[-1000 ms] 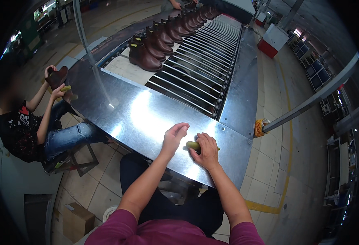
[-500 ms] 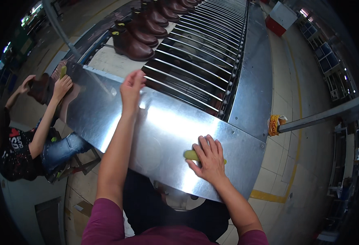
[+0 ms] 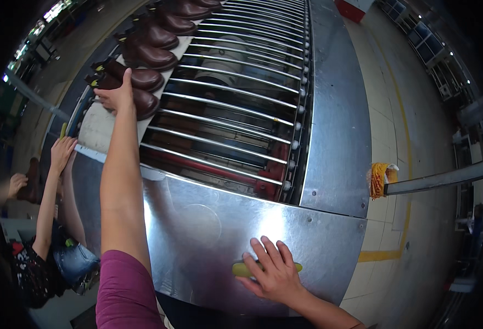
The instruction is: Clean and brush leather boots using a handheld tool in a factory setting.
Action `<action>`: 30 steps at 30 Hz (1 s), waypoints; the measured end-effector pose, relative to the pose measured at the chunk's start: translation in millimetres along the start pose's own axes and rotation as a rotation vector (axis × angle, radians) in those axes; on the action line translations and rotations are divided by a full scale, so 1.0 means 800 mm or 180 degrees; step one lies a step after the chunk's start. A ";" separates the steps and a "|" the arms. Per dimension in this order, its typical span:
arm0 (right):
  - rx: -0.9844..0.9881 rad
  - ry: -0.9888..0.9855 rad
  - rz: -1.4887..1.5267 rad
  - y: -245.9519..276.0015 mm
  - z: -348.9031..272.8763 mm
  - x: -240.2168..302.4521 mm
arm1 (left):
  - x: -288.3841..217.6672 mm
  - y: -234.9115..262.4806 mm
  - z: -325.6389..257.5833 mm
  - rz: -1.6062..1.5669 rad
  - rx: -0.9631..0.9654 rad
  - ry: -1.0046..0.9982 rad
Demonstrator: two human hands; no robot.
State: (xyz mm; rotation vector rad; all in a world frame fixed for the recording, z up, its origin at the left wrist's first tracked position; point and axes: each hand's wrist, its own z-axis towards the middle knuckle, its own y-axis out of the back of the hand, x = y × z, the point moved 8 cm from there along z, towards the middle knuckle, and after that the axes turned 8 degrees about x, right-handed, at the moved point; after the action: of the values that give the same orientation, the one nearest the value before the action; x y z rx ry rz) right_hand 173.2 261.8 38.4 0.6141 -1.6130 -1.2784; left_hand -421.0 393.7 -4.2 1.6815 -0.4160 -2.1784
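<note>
My left hand [image 3: 118, 98] reaches to the nearest brown leather boot [image 3: 145, 104] of the row, thumb and fingers around its dark shaft. Another boot [image 3: 147, 79] stands right behind it. On the metal tabletop [image 3: 197, 263], my right hand [image 3: 274, 274] lies over a slim yellow-green oblong object [image 3: 242, 269]. Its fingers are stretched out and spread, and the object's ends show on either side. My palm hides its middle, so I cannot make out its kind.
Several more boots [image 3: 152, 54] line a pale board [image 3: 94, 127] on a roller conveyor [image 3: 230, 115]. At left, a co-worker's hand [image 3: 63, 151] holds a green piece, the other a brown boot [image 3: 31, 183]. A metal bar [image 3: 439, 178] with a yellow wrapping [image 3: 383, 180] juts in at right.
My left hand has moved forward and left from the table's edge to the nearest boot. The view has shifted. My right hand stays over the yellow-green object.
</note>
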 end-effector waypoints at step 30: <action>-0.0844 0.0280 -0.0227 0.003 -0.033 0.021 | 0.010 0.471 -0.596 -0.4090 0.3399 0.2392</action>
State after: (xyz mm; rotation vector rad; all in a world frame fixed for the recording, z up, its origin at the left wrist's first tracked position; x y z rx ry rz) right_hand 190.0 236.7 46.7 0.5577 -1.3320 -1.4676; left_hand 76.3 46.6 35.3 3.9892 -0.2924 -1.5752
